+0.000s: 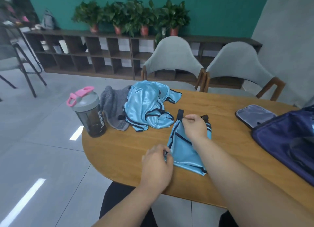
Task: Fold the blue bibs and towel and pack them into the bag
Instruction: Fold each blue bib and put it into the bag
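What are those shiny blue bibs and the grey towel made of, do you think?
The blue bibs look like satiny polyester: glossy, sharp highlights, dark piping. The grey towel seems terry or knit cotton: matte, nubbly texture.

left hand (157, 164) pinches near corner of bib (183, 152); right hand (195, 126) pinches far edge, forearm extended.

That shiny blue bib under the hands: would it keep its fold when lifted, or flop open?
Probably floppy: the bib lies limp and the pile slumps in creases. Its glossy sheen suggests slippery cloth, so folds may slide. Likely light: the left hand pinches it by fingertips.
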`<move>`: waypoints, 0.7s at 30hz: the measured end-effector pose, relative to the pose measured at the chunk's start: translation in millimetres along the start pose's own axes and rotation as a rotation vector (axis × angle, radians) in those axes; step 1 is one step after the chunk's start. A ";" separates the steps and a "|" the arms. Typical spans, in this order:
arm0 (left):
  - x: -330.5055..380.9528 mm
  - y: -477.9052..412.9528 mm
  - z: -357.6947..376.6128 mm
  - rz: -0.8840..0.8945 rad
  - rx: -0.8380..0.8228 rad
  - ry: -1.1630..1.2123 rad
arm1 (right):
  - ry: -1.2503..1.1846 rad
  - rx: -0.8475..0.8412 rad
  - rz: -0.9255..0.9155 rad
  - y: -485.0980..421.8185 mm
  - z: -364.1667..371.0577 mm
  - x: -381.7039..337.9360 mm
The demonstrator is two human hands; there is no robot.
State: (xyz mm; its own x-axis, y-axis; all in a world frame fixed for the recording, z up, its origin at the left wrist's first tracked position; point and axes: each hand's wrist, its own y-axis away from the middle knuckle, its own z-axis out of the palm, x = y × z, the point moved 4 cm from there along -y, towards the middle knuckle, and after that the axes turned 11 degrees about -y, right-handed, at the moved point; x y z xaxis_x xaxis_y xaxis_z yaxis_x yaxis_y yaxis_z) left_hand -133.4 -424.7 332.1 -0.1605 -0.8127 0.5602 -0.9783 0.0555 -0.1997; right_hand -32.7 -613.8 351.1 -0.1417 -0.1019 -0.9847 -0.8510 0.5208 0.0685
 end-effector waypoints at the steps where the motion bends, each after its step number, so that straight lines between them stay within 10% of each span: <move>1: -3.0 -1.4 -0.5 -0.007 0.002 -0.020 | -0.006 -0.013 -0.033 3.2 -0.3 3.4; 21: -14.0 -20.2 7.5 0.038 0.084 -0.039 | 0.752 -0.526 -0.375 48.9 15.6 25.6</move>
State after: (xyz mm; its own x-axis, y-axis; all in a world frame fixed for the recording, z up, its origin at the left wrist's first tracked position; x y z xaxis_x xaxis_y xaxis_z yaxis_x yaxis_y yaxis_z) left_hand -110.4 -418.8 322.3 -0.1902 -0.8327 0.5200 -0.9570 0.0390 -0.2876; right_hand -70.0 -577.7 326.7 0.0531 -0.7894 -0.6115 -0.9968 -0.0789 0.0153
